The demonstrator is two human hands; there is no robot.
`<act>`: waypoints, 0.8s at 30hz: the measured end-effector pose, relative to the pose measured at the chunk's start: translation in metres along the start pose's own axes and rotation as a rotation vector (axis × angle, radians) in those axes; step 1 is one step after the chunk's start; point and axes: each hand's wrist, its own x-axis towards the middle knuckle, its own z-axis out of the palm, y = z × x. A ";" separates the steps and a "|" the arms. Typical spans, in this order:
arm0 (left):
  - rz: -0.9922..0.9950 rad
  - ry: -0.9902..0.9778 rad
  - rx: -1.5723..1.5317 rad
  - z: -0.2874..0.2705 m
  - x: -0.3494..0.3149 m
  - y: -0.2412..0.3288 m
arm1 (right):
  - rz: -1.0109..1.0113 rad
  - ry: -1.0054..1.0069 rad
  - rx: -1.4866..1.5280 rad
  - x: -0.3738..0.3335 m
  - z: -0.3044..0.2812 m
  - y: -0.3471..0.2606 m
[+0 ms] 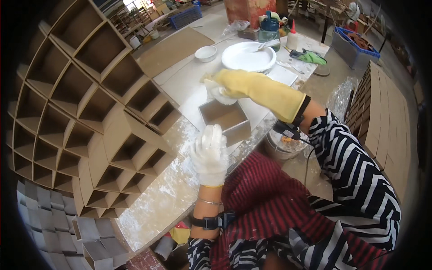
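An open-topped brown cardboard box (pixel 237 133) with white-coated rims sits on the worktable in front of me. My left hand (pixel 209 152), in a white glove, grips its near left corner, fingers closed over the rim. A long yellow rubber glove covers my right hand (pixel 234 83), which is closed around a wadded white cloth or sponge (pixel 222 96) at the box's far rim. The fingertips of that hand are partly hidden by the wad. Just beyond it stands a wide white basin (pixel 248 57) with white contents and a tool lying across it.
Stacked cardboard boxes (pixel 101 117) rise on the left, with grey ones (pixel 54 216) below. A small white bowl (pixel 206 54), cardboard sheet (pixel 175 50), teal jug (pixel 269 28), squeeze bottle (pixel 292 38) and green-grey glove (pixel 308 56) lie farther back. A bucket (pixel 281 146) stands beside the worktable (pixel 150 202).
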 end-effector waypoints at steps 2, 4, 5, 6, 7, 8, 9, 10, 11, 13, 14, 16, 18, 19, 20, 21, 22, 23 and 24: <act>0.007 0.029 0.018 0.002 -0.005 -0.008 | 0.217 -0.093 0.171 -0.008 -0.031 -0.025; -0.021 -0.003 0.034 -0.002 -0.007 -0.007 | 0.055 -0.090 0.211 -0.036 -0.039 -0.039; -0.013 0.001 0.038 -0.002 -0.006 -0.007 | -0.103 -0.074 0.247 -0.051 -0.038 -0.046; -0.004 0.004 0.044 -0.002 -0.004 -0.007 | 0.061 -0.208 -0.018 -0.054 -0.009 -0.047; 0.030 0.027 0.052 -0.003 0.001 -0.005 | 0.081 -0.056 -0.021 -0.062 -0.013 -0.045; 0.048 0.028 0.046 -0.008 0.007 -0.001 | 0.099 0.096 -0.026 -0.072 -0.018 -0.040; 0.120 -0.026 0.151 -0.019 0.014 0.002 | 0.101 0.102 -0.020 -0.077 -0.022 -0.033; 0.192 -0.079 0.256 -0.028 0.021 0.005 | 0.025 0.297 0.202 -0.081 -0.029 -0.022; 0.199 -0.080 0.260 -0.032 0.031 0.005 | -0.052 0.492 0.422 -0.086 -0.033 -0.013; 0.125 -0.086 -0.085 -0.031 0.060 0.007 | 0.020 0.573 0.823 -0.099 -0.017 -0.003; 0.135 -0.084 -0.092 -0.022 0.077 0.012 | 0.101 0.645 1.223 -0.105 -0.003 0.007; -0.115 -0.624 -0.296 -0.025 0.117 0.025 | 0.022 0.776 1.504 -0.123 0.008 0.006; -0.015 -0.996 -0.094 0.037 0.128 -0.012 | 0.090 0.751 1.693 -0.132 0.031 0.002; -0.031 -0.988 -0.095 0.064 0.121 -0.035 | 0.130 0.727 1.750 -0.136 0.042 0.002; 0.037 -1.030 -0.074 0.084 0.110 -0.062 | 0.161 0.686 1.799 -0.136 0.052 -0.002; 0.126 -1.079 -0.056 0.096 0.107 -0.074 | 0.194 0.666 1.819 -0.138 0.059 0.001; 0.361 -1.128 0.209 0.075 0.119 -0.037 | 0.238 0.675 1.820 -0.145 0.063 0.011; 0.245 -1.073 0.161 0.075 0.114 -0.030 | 0.262 0.668 1.829 -0.149 0.067 0.014; 0.119 -1.018 0.119 0.071 0.108 -0.026 | 0.271 0.654 1.828 -0.149 0.068 0.015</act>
